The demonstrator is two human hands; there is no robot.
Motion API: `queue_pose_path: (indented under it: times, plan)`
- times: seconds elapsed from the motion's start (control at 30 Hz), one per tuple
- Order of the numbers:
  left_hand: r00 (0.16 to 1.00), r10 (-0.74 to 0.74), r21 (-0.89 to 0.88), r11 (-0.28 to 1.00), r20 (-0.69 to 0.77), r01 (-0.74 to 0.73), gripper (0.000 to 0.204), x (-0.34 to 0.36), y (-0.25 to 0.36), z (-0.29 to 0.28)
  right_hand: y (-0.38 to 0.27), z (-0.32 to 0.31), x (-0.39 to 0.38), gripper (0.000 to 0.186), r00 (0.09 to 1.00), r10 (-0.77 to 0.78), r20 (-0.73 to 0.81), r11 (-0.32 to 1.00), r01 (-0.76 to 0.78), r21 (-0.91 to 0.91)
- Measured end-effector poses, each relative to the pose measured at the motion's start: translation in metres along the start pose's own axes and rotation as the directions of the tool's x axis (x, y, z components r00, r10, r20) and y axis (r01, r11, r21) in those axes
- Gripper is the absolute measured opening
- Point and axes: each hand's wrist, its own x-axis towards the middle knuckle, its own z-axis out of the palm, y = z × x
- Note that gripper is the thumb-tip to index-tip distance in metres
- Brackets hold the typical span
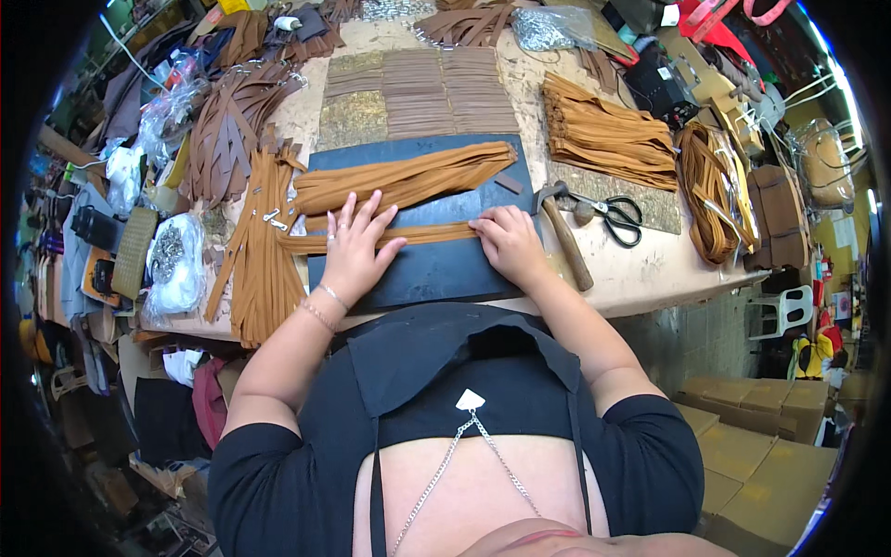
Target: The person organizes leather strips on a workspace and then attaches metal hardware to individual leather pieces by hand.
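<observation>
My left hand lies with spread fingers over a narrow tan zipper-like strip on the black mat. My right hand pinches that strip at its right end. A thick bundle of tan strips lies just beyond my hands. More tan strips hang over the table edge on the left, with small metal pieces among them. A wooden-handled hammer and black-handled scissors lie right of my right hand. A small dark flat piece sits on the mat.
The worktable also holds tan bundles, a coiled bundle, brown strips, flattened strip rows and plastic bags. A white plastic chair and cardboard boxes stand at the lower right.
</observation>
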Motion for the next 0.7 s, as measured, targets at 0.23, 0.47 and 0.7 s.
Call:
queue_pose_path:
  times: [0.23, 0.47, 0.7]
  plan:
    - [0.986, -0.103, -0.011, 0.994, 0.131, 0.105, 0.045, 0.042, -0.018, 0.0, 0.001, 0.003, 0.001, 0.013, 0.999, 0.028, -0.025, 0.999, -0.027, 0.033]
    - [0.995, -0.023, 0.095, 0.995, -0.093, 0.032, 0.054, 0.015, -0.004, 0.021, 0.003, 0.002, 0.003, 0.014, 0.999, 0.04, 0.025, 0.999, -0.041, 0.035]
    - [0.992, -0.045, 0.076, 0.996, -0.12, 0.054, 0.046, 0.018, -0.004, 0.015, 0.0, 0.006, 0.006, 0.012, 0.989, 0.124, -0.084, 0.99, -0.118, 0.075]
